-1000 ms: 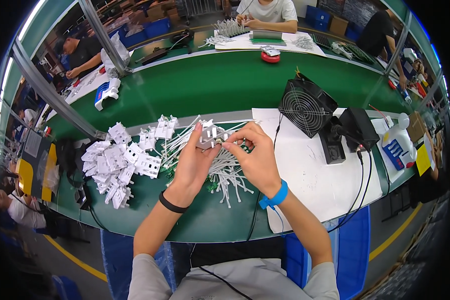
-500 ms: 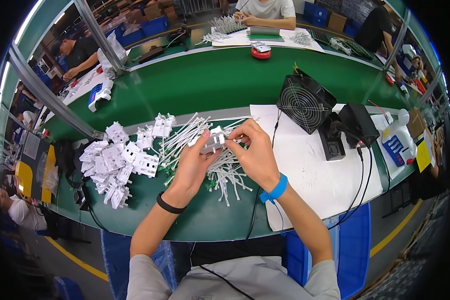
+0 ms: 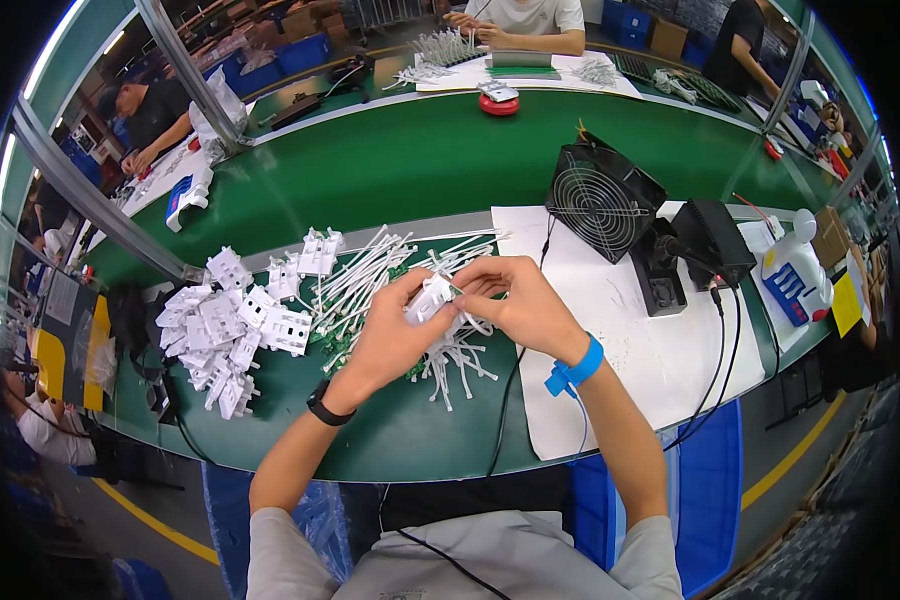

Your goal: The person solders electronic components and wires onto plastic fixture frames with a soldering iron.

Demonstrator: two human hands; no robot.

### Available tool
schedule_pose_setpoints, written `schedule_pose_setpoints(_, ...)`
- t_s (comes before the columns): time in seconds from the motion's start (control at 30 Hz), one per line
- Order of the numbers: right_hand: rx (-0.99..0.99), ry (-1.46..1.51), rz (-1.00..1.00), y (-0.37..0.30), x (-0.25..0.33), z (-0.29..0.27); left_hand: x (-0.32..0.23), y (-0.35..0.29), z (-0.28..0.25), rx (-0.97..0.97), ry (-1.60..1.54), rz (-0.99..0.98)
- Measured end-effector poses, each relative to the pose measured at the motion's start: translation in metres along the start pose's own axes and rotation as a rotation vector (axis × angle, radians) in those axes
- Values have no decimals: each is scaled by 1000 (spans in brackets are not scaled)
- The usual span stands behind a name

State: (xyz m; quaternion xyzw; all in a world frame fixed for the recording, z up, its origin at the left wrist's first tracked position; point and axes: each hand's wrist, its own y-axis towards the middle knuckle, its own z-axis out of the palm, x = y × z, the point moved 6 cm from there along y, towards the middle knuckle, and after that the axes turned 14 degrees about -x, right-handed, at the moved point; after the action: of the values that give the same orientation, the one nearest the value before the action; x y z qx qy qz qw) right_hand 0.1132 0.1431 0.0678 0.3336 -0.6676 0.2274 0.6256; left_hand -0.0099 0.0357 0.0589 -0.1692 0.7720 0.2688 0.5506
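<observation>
From where I stand, a loose heap of white plastic holders [image 3: 210, 330] lies on the left of the green worktable [image 3: 390, 445]. Right of it spreads a tangle of white cables [image 3: 360, 280] with green bits among them. The left hand [image 3: 392, 335], with a black wristband [image 3: 327, 404] below it, grasps a white plastic piece [image 3: 428, 303] between thumb and curled fingers, holding it up over the cables. Just beyond, the right hand [image 3: 523, 303] has its thumb and forefinger brought up to that piece's right side; whether they pinch it or merely touch it, I can't tell. A blue strap [image 3: 582, 366] circles that wrist. Farther right, a white sheet [image 3: 595, 390] covers the table, with a black fan [image 3: 600, 205] standing near its far edge, then a black socket block [image 3: 660, 285], a black box [image 3: 712, 243] and a white-and-blue bottle [image 3: 798, 275] beside a yellow paper [image 3: 844, 303].
</observation>
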Motion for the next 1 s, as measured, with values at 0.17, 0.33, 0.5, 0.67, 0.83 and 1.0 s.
schedule_pose_setpoints(0.17, -194, -96, -181, -4, 3, -19, -15, 12, 17, -19, 41, 135)
schedule_pose_setpoints(0.33, -432, -136, -250, -6, 3, -39, -17, 36, 31, -124, 93, 189)
schedule_pose_setpoints(0.5, -411, 116, -65, -13, -7, -67, -36, 62, 54, -192, 99, 261)
schedule_pose_setpoints(0.67, -581, 37, -111, -29, -2, -91, -43, 67, 97, -273, 68, 342)
schedule_pose_setpoints(0.83, -616, -126, -233, -43, -3, -100, -22, 70, 151, -97, -228, 11)
schedule_pose_setpoints(1.0, -642, -239, -289, -68, -4, -140, -6, 78, 172, 182, -188, -86)
